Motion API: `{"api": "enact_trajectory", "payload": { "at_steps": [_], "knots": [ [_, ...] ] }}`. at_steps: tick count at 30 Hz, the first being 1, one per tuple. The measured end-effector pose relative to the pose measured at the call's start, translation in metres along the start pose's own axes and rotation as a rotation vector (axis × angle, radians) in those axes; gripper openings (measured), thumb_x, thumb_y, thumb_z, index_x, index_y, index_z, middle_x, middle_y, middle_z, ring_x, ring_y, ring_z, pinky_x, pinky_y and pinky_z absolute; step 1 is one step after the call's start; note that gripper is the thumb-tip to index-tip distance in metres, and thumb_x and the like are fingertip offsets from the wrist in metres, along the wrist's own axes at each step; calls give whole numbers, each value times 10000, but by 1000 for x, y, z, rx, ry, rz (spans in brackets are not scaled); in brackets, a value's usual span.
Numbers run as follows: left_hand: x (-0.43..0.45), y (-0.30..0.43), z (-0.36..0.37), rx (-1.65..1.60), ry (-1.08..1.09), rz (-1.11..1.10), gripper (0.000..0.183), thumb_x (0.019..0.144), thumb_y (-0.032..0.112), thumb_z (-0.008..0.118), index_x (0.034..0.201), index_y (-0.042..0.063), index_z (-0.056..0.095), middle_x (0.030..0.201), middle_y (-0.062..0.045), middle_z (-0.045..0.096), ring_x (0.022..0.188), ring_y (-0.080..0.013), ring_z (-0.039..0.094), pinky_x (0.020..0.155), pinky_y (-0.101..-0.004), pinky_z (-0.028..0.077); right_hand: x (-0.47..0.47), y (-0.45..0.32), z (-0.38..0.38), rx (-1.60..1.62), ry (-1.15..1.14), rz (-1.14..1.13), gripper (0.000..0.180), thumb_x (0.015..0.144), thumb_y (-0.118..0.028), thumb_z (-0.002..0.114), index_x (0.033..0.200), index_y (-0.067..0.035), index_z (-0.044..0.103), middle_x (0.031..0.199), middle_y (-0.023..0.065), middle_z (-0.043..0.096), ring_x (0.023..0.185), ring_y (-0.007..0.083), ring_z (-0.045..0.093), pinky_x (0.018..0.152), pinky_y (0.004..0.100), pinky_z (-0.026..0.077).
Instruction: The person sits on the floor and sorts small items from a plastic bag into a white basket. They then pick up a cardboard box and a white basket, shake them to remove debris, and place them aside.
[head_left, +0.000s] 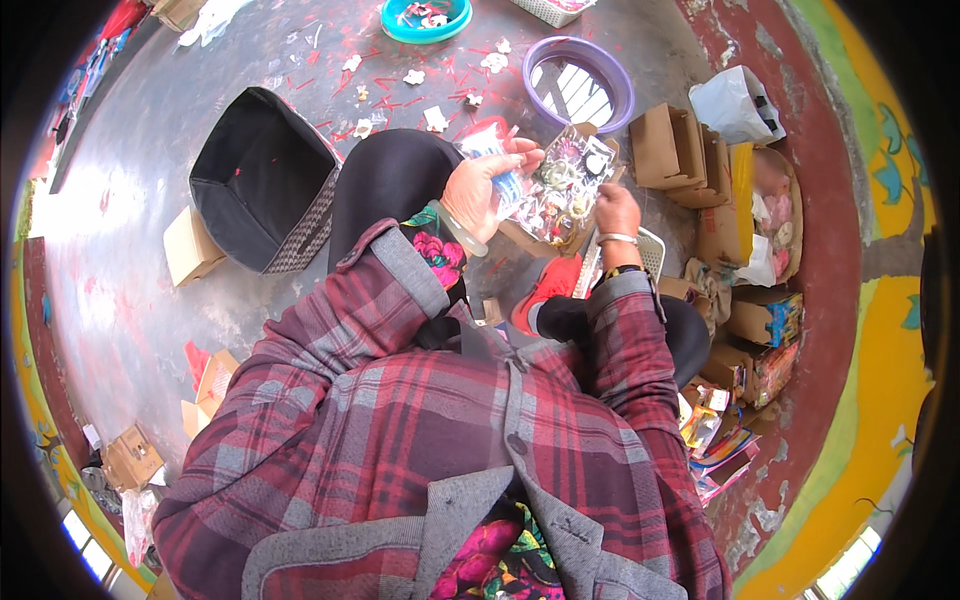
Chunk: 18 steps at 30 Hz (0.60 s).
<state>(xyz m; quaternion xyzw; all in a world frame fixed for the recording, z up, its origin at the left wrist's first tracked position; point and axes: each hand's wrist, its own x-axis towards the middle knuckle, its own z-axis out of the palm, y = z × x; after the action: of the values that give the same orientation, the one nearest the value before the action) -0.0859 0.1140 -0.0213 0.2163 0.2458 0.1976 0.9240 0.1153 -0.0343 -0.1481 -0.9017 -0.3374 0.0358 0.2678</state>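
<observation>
My left hand (474, 184) is over my knee, palm partly turned up, holding clear plastic packets (510, 189) with blue-and-white contents. Right in front of it lies an open cardboard box (525, 238) full of small items in clear wrap (559, 191), some shaped like rings or bands in purple, green and cream. At the box's right edge is my right hand (618, 213), its fingers curled down; whether they pinch anything is hidden. Under my right wrist stands a white plastic basket (652, 251), partly covered by my arm.
A black fabric bin (259, 180) lies open at left beside a small carton (193, 246). Ahead are a purple-rimmed basin (534, 101) and a teal basin (426, 36). Cardboard boxes (667, 146) and a white bag (735, 105) line the right wall. Red scraps litter the floor.
</observation>
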Motion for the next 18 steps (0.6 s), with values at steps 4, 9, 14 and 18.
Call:
{"api": "enact_trajectory", "payload": {
  "at_steps": [4,9,14,18],
  "knots": [
    [0,0,-1,15,-1,-13,268,815,60,475,1073,-5,499,1068,-131,574,1029,-218,533,873,-333,403,-20,-20,12,-482,-383,-171,354,745,-114,489,1088,-111,574,1131,96,547,1052,270,509,892,357,404],
    [2,-2,-5,14,-21,-18,268,814,64,474,1073,0,501,1068,-124,576,1029,-217,533,865,-333,404,-31,-15,32,-622,-513,-208,455,761,-145,488,1193,-6,451,1253,204,430,1164,287,428,955,349,347],
    [0,-1,-2,62,-19,-9,268,811,68,478,1069,0,507,1069,-128,577,1021,-215,538,854,-335,410,-32,-25,33,-656,-589,-219,491,766,-195,506,1186,46,425,1245,260,412,1170,310,419,960,350,343],
    [0,-2,0,52,-50,-34,274,808,78,487,1069,-5,506,1059,-128,574,996,-225,546,831,-347,430,-31,-15,39,-597,-594,-191,521,776,-290,535,1167,40,441,1254,237,413,1166,305,422,960,364,335]
  ]
}}
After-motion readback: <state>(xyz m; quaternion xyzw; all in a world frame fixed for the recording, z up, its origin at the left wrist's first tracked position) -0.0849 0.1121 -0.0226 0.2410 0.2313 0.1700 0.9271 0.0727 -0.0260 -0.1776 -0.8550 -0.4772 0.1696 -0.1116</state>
